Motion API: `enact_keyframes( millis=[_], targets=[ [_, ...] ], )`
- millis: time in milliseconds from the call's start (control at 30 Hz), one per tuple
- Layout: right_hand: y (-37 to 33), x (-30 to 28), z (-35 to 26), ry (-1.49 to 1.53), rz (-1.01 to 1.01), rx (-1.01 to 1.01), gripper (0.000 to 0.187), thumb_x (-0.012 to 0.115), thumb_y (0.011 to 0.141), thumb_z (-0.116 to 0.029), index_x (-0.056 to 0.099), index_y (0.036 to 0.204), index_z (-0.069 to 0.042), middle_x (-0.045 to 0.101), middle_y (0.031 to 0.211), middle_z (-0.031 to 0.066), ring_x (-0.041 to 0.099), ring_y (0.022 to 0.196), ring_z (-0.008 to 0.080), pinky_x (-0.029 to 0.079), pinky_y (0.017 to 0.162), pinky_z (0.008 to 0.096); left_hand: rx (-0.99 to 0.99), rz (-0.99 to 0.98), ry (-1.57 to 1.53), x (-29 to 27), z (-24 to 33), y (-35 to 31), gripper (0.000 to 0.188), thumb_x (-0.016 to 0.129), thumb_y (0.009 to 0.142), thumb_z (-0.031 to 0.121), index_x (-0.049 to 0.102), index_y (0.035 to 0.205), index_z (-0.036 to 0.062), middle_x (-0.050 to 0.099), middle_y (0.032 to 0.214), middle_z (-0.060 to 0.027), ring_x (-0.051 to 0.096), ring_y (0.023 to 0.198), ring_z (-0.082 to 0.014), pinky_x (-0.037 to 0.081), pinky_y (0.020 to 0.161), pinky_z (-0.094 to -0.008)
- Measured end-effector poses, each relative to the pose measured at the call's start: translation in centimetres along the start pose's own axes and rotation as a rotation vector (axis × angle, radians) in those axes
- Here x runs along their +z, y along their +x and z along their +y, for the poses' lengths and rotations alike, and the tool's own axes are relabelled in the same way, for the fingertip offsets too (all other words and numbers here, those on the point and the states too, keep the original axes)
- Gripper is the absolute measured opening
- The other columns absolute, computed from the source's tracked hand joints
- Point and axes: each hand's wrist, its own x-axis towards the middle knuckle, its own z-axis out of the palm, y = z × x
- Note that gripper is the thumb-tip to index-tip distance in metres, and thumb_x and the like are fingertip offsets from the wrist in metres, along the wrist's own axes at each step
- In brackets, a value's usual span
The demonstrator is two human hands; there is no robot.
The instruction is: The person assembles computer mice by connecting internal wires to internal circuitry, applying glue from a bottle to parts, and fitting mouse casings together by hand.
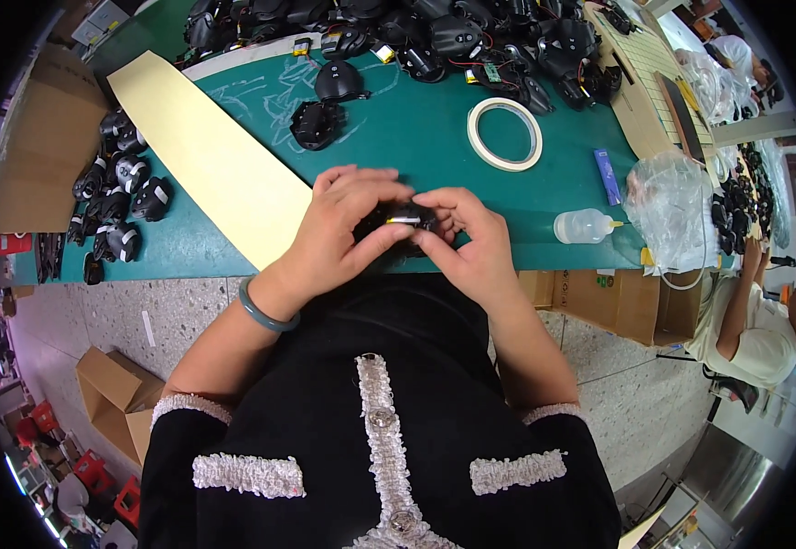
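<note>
Both of my hands meet at the near edge of the green table, around a small black plastic housing (pixel 424 218). A white-and-yellow piece, which looks like a small battery, shows on its top. My left hand (pixel 348 220) curls over the housing from the left, slightly smeared by motion, its thumb along the near side. From the right, my right hand (pixel 471 242) pinches it between thumb and fingers. The palms and fingers hide much of the housing. Further off lie two similar black housings, one rounded (pixel 339 81) and one with its inside facing up (pixel 316 124).
A heap of black housings (pixel 457 37) with wires lines the far edge. More housings (pixel 151 199) stand at left beside a long cream board (pixel 220 165). At right are a tape roll (pixel 474 137), a blue box (pixel 607 176), a squeeze bottle (pixel 583 227) and a plastic bag (pixel 668 201). Another person (pixel 755 320) sits at right.
</note>
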Motion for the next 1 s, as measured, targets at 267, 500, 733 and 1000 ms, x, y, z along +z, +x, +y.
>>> enact_keyframes(
  millis=[267, 500, 733, 1000],
  targets=[
    [0.5, -0.4, -0.5, -0.029, 0.008, 0.014, 0.028, 0.074, 0.082, -0.001, 0.074, 0.109, -0.01, 0.061, 0.08, 0.0018, 0.048, 0.058, 0.0065, 0.04, 0.054, 0.0222, 0.0, -0.167, 0.146, -3.1, -1.5, -0.8, 0.082, 0.086, 0.068, 0.033, 0.053, 0.139, 0.0091, 0.054, 0.141, -0.0135, 0.043, 0.138, -0.0346, 0.032, 0.114, -0.046],
    [0.0, 0.4, -1.8, -0.13, 0.016, 0.085, 0.024, 0.074, 0.081, 0.0, 0.07, 0.104, -0.005, 0.064, 0.084, 0.0033, 0.054, 0.061, 0.0078, 0.044, 0.056, 0.0223, -0.078, -0.047, 0.103, -3.0, -1.6, -1.5, 0.066, 0.088, 0.062, 0.017, 0.061, 0.122, 0.0077, 0.061, 0.122, -0.0132, 0.054, 0.124, -0.0338, 0.04, 0.105, -0.0436],
    [0.2, 0.5, -1.4, -0.197, 0.016, 0.063, 0.023, 0.074, 0.081, 0.001, 0.07, 0.102, -0.004, 0.067, 0.087, 0.0035, 0.054, 0.061, 0.0081, 0.046, 0.057, 0.0229, -0.07, 0.003, 0.064, -2.5, -2.0, -1.8, 0.065, 0.089, 0.059, 0.016, 0.061, 0.118, 0.0079, 0.061, 0.116, -0.0122, 0.054, 0.123, -0.0339, 0.041, 0.102, -0.0424],
    [-0.7, -1.1, -2.0, -0.12, -0.086, 0.15, 0.055, 0.082, 0.075, -0.005, 0.063, 0.126, -0.01, 0.066, 0.095, 0.0065, 0.053, 0.062, 0.0087, 0.047, 0.057, 0.0244, -0.124, -0.029, 0.165, -3.3, -0.9, -2.3, 0.063, 0.088, 0.061, 0.019, 0.057, 0.115, 0.009, 0.058, 0.119, -0.0113, 0.05, 0.126, -0.0333, 0.035, 0.106, -0.047]
  ],
)
